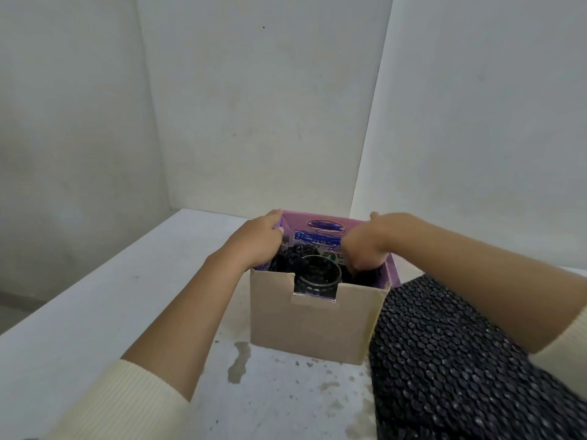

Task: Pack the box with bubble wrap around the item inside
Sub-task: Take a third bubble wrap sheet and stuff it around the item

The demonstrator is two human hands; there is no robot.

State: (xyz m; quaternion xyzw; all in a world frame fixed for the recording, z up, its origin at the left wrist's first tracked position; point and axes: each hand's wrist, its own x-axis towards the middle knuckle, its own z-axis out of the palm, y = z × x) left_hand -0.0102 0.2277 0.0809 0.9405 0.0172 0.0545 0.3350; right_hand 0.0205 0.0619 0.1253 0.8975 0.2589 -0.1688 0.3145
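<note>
my left hand grips the box rim; my right hand is pushed into black wrap beside the jar, its grip hidden

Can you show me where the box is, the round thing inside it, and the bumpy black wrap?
box (313, 325): head view, plain front wall.
round item (317, 276): head view, its dark top.
bubble wrap (444, 360): head view, sheet's middle.

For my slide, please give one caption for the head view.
Both hands, left and right, tuck black bubble wrap around a jar inside the box.
</note>
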